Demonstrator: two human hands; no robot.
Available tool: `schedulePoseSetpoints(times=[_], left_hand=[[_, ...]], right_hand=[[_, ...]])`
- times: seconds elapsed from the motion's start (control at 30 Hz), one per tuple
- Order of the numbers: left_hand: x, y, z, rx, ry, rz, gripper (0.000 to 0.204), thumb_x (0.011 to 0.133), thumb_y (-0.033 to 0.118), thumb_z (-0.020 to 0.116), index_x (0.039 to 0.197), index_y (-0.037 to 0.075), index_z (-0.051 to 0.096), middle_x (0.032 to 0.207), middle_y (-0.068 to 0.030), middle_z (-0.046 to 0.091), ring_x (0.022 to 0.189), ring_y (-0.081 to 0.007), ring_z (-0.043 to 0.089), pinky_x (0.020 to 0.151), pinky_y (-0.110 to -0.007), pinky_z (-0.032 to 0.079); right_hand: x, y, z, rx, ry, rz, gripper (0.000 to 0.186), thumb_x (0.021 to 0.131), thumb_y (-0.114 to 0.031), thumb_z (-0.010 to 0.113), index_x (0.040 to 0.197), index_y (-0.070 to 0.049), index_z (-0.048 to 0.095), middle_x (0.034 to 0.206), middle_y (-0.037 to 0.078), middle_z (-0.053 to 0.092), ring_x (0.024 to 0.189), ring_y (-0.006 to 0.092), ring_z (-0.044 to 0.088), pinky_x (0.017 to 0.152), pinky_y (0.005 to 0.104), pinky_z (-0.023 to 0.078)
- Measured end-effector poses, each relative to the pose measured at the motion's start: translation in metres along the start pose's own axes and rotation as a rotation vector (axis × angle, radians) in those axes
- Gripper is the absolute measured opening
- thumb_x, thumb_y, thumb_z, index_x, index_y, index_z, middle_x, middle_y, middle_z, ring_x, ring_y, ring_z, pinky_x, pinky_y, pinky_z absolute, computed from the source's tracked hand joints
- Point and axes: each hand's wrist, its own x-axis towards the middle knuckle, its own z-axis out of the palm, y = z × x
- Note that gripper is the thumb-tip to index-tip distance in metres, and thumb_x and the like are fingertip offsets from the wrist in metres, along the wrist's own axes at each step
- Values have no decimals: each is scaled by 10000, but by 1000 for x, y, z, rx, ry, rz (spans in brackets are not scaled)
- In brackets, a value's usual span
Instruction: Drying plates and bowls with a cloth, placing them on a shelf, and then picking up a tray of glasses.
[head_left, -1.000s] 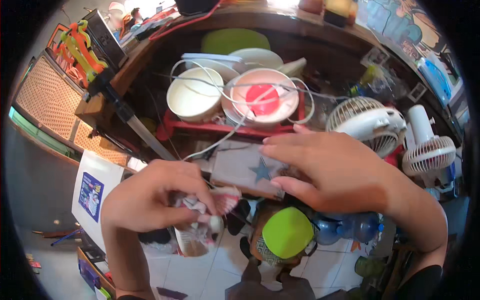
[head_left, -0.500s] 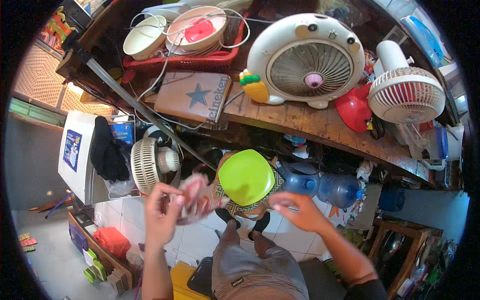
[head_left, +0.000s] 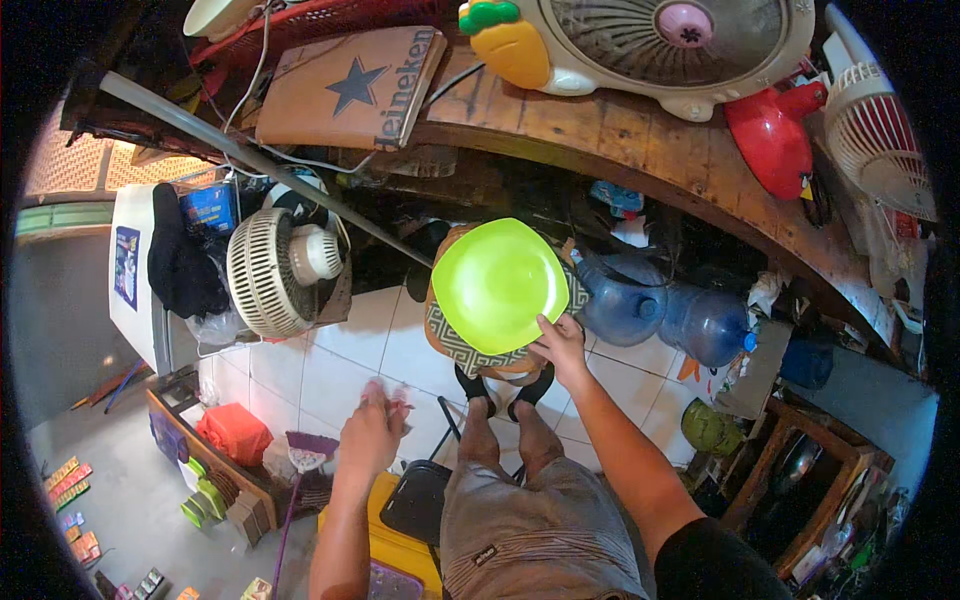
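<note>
My right hand (head_left: 560, 348) pinches the near right rim of a lime-green square plate (head_left: 500, 285) with rounded corners. Beneath the plate is a seat with a patterned cover (head_left: 470, 358); whether the two touch, I cannot tell. Lower and to the left, my left hand (head_left: 370, 435) is closed and blurred by motion. Bits of a crumpled pinkish cloth (head_left: 398, 408) show at its fingers; the rest is hidden by the hand. A gap separates this hand from the plate.
Blue water jugs (head_left: 705, 325) lie right of the seat. A white fan (head_left: 275, 272) stands at the left, under a slanting metal pole (head_left: 250, 160). The wooden shelf (head_left: 590, 135) above carries a brown box (head_left: 350, 88) and more fans. A folded black chair (head_left: 418, 500) is near my legs.
My right hand has taken hold of the plate's rim. My left hand has moved down, and the cloth, spread out before, is now mostly hidden in it. The view has tilted downward.
</note>
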Motion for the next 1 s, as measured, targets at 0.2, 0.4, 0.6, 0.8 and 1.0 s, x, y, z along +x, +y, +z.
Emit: schedulePoseSetpoints(times=[0.2, 0.4, 0.6, 0.8, 1.0], left_hand=[[-11, 15, -9, -333, 47, -113, 297, 929, 223, 641, 932, -40, 503, 836, -216, 647, 750, -367, 631, 714, -396, 502], [-5, 42, -12, -796, 254, 23, 214, 871, 122, 714, 835, 34, 522, 827, -43, 638, 771, -78, 558, 696, -290, 474], [12, 85, -21, -886, 294, 97, 314, 1015, 232, 522, 756, 71, 447, 798, -36, 613, 766, -77, 531, 670, -222, 433], [20, 145, -53, -864, 10, -89, 216, 983, 164, 580, 845, 33, 478, 803, -41, 586, 757, -81, 497, 669, -247, 448], [45, 180, -34, -712, -78, 232, 427, 815, -57, 710, 1108, 32, 412, 1001, -67, 576, 927, -128, 588, 847, -280, 492]], right_hand=[[-25, -14, -21, 206, -25, -125, 401, 994, -189, 528, 1370, -118, 410, 1269, 118, 560, 1086, 263, 621, 843, 437, 567], [-64, -45, -77, 252, 27, -206, 487, 964, -197, 584, 1392, -127, 362, 1226, 77, 577, 1054, 200, 630, 778, 368, 587], [-95, -47, -109, 191, 39, -213, 480, 964, -104, 562, 1399, -156, 368, 1312, 36, 522, 1122, 163, 587, 839, 334, 544], [-128, -50, -104, 388, 134, -327, 545, 948, -67, 579, 1436, -93, 340, 1270, 52, 545, 1128, 159, 555, 898, 313, 482], [-149, -20, -137, 303, 241, -393, 478, 953, -80, 575, 1392, -64, 387, 1267, 52, 546, 1196, 161, 499, 1003, 324, 403]])
